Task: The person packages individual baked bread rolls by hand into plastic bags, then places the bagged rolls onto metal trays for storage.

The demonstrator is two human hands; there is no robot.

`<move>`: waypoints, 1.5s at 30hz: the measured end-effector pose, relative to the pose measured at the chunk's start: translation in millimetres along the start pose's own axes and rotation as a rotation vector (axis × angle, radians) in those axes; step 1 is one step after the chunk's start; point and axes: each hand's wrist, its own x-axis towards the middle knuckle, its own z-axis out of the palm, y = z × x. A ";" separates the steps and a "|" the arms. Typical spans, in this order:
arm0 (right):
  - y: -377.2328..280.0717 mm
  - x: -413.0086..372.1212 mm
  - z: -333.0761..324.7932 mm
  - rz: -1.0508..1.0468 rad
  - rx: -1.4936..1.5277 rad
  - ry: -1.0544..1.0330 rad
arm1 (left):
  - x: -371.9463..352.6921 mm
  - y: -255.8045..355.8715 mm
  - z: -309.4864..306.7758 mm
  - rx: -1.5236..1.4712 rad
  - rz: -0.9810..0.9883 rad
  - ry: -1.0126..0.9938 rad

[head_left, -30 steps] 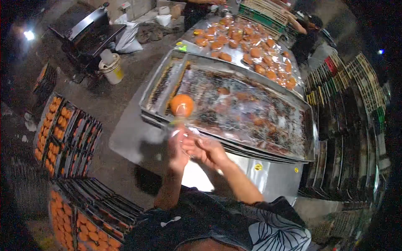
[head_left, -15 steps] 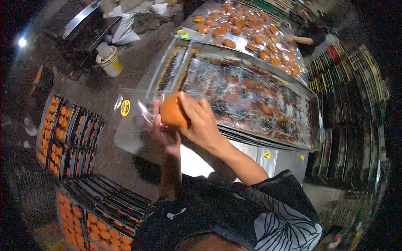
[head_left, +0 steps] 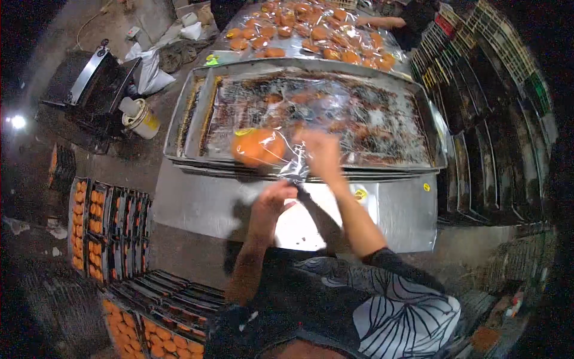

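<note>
An orange-brown bun [head_left: 258, 148] sits inside a clear plastic bag [head_left: 297, 157] with a yellow label, over the near edge of a large metal tray [head_left: 299, 163]. My right hand [head_left: 323, 157], smeared by motion, is closed at the gathered end of the bag, right of the bun. Just below the bag's tail is my left hand [head_left: 272, 203], its fingers loosely bent and apart from the thumb, with nothing in it. Dark baked residue covers the tray's floor, and more trays are stacked beneath it.
Many bagged buns [head_left: 317, 33] lie at the table's far end, where another person's arm [head_left: 382, 22] reaches in. Racked trays of buns [head_left: 95, 230] stand at left, near a white bucket [head_left: 142, 119]. Stacked trays and crates [head_left: 478, 149] line the right. Bare metal tabletop [head_left: 191, 200] shows in front.
The bun, earlier held between both hands, is now in the bag at the tray's edge. My left hand has come off it and moved down; my right hand has shifted right to the bag's end.
</note>
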 end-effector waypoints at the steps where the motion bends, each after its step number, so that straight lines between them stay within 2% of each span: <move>1: 14.9 24.9 -21.8 0.243 0.034 -0.013 | -13.2 -8.7 -9.3 0.017 0.070 -0.082; 2: 23.1 52.6 -38.1 0.352 -0.016 0.014 | -27.3 -14.5 -20.2 0.026 0.140 -0.156; 3: 23.7 77.3 -38.7 0.275 -0.066 0.194 | -42.4 -16.9 -33.2 -0.082 0.171 -0.148; 4: 17.9 98.2 -32.6 0.204 -0.059 0.235 | -55.9 -21.6 -51.3 -0.143 0.151 -0.050; 5: 62.8 109.1 -5.4 0.102 -0.021 0.245 | -74.1 -2.2 -50.1 0.011 0.145 0.190; 6: 55.7 107.7 12.0 -0.208 -0.329 0.217 | -85.6 1.7 -75.1 -0.013 0.148 0.290; 7: 38.3 89.6 34.0 -0.140 -0.223 0.128 | -100.2 5.8 -101.6 -0.041 0.161 0.414; 8: 11.0 64.4 57.9 -0.086 -0.107 0.019 | -113.6 19.7 -111.6 -0.167 0.207 0.672; 10: -26.5 -17.7 121.5 0.230 0.408 -0.284 | -153.1 38.0 -173.0 -0.152 0.353 0.915; 11: -48.5 -63.3 144.6 0.306 0.464 -0.518 | -183.4 47.6 -197.8 -0.281 0.500 1.000; 12: -70.7 -106.8 172.1 0.144 0.482 -0.671 | -213.7 64.3 -216.9 -0.325 0.573 1.092; 14: -148.0 -178.7 191.0 0.244 0.541 -1.059 | -285.7 94.3 -238.6 -0.240 0.604 1.312; 16: -194.1 -240.3 223.2 0.139 0.676 -1.340 | -369.3 112.3 -263.8 -0.266 0.644 1.477; 17: -209.6 -271.7 234.7 0.121 0.712 -1.387 | -411.8 114.0 -272.6 -0.390 0.716 1.513; 18: -226.1 -296.7 252.5 0.475 0.829 -1.551 | -449.9 119.4 -282.4 -0.513 0.795 1.530; 19: -242.1 -320.0 271.1 0.842 0.923 -1.676 | -489.8 110.9 -289.5 -0.622 0.889 1.513; 20: -257.4 -344.6 288.1 0.823 0.945 -1.692 | -530.4 95.4 -302.7 -0.645 0.961 1.474; 22: -276.7 -389.2 309.3 0.448 0.861 -1.945 | -590.5 47.0 -323.3 -0.692 1.088 1.461; 23: -291.1 -407.9 318.2 0.438 0.853 -1.956 | -612.5 23.6 -323.3 -0.714 1.155 1.493; 24: -302.4 -425.0 324.5 0.325 0.882 -2.095 | -623.3 4.4 -315.2 -0.785 1.142 1.569; 25: -339.3 -444.3 346.9 0.198 0.912 -2.224 | -647.8 -26.4 -311.1 -0.824 1.024 1.775; 26: -362.4 -460.6 364.4 0.194 0.918 -2.227 | -660.4 -44.4 -311.1 -0.830 0.947 1.859; 27: -387.2 -477.2 381.5 0.446 0.902 -2.346 | -673.3 -70.9 -317.2 -0.790 0.901 1.943; 28: -411.1 -494.3 398.7 0.715 0.872 -2.449 | -686.1 -90.9 -316.7 -0.791 0.938 1.914; 29: -432.5 -518.2 422.4 0.720 0.871 -2.461 | -698.7 -110.8 -316.2 -0.793 0.975 1.885; 30: -448.0 -551.6 457.8 0.484 0.917 -2.443 | -709.9 -125.7 -312.5 -0.689 1.116 1.672; 31: -464.0 -592.6 497.2 0.374 1.075 -2.363 | -702.5 -108.2 -302.4 -0.827 0.943 2.026; 32: -472.8 -640.9 541.0 0.268 1.222 -2.267 | -710.6 -117.2 -298.8 -0.823 0.988 1.973; 33: -498.9 -657.2 561.7 0.290 1.357 -2.195 | -719.7 -127.9 -294.3 -0.819 1.030 1.925; 34: -517.4 -683.2 588.6 0.307 1.491 -2.120 | -723.9 -126.6 -286.1 -0.838 1.011 1.999; 35: -552.8 -671.7 603.9 0.828 1.498 -2.155 | -728.8 -121.8 -282.3 -0.844 0.995 2.072; 36: -581.6 -665.6 618.9 1.111 1.498 -2.160 | -737.2 -130.6 -277.5 -0.850 1.023 2.124; 37: -604.4 -668.1 639.5 1.405 1.479 -2.126 | -745.9 -142.5 -268.0 -0.855 1.072 2.061; 38: -615.9 -679.8 658.5 1.469 1.447 -2.103 | -743.3 -127.8 -264.0 -0.902 0.912 2.312; 39: -625.1 -690.5 670.3 1.483 1.425 -2.083 | -745.0 -129.4 -262.4 -0.903 0.997 2.310; 42: -642.0 -718.7 695.7 1.319 1.349 -2.025 | -753.1 -137.5 -264.2 -1.033 1.064 2.349; 45: -646.5 -733.1 709.4 0.947 1.240 -1.951 | -756.4 -130.8 -280.8 -1.086 1.085 2.331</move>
